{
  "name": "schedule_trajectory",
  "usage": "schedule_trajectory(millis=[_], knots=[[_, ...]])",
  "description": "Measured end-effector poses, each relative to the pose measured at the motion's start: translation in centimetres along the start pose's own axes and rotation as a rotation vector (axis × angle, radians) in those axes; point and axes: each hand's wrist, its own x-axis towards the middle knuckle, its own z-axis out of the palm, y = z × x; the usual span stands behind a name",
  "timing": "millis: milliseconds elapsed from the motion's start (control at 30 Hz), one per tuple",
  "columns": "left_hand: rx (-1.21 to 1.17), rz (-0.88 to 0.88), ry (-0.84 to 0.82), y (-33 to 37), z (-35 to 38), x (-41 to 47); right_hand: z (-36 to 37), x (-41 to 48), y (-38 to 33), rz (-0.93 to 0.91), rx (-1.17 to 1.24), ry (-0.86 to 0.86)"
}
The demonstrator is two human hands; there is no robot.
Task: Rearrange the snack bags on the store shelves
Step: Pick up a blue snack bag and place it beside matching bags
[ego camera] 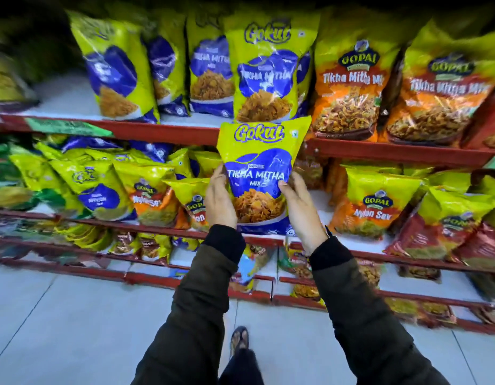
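Before red shelves (168, 128): both hands (219, 200) gripping Gokul bag (259, 168) upright

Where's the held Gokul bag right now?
Centre of the head view: Gokul bag between left hand and right hand, just below a matching top-shelf bag.

Gokul bag (261, 173) held upright between left hand (219, 200) and right hand (302, 209), before red shelf (163, 130), matching Gokul bags (264, 68) above, Gopal bags (349, 87) beside
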Motion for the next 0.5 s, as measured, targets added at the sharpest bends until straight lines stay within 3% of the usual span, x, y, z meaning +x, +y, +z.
schedule_trajectory(millis=[300, 500], knots=[[-0.115, 0.31, 0.021, 11.3, -1.5, 10.3, 8.1, 8.4, -8.9, -0.284, 0.065, 0.004], [-0.131, 0.376, -0.065, 12.7, -3.2, 19.9, 13.4, 17.0, -8.9, -0.357, 0.036, 0.016]])
